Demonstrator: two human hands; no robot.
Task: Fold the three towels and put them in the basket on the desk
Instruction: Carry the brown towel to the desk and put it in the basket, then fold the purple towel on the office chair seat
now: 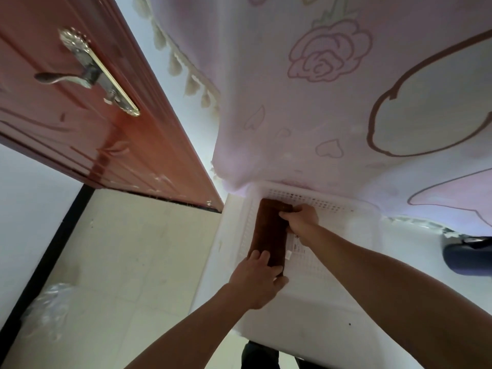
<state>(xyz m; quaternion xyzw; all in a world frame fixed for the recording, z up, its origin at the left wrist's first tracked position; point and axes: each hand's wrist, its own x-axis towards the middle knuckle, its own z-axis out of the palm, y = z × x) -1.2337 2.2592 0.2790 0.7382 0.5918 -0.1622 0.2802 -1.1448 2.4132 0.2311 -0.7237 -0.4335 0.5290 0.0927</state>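
A folded brown towel (270, 233) lies along the left side of the white perforated basket (327, 205) on the white desk (314, 323). My left hand (255, 282) holds the towel's near end, fingers on top and thumb at its right edge. My right hand (300, 218) grips the towel's far right edge inside the basket. No other towels are visible.
A pink curtain with rose and heart prints (332, 89) hangs over the basket's far side. A red-brown door with a metal handle (87, 75) stands open at the left over a tiled floor (119, 262). A dark object (468, 255) lies at the desk's right edge.
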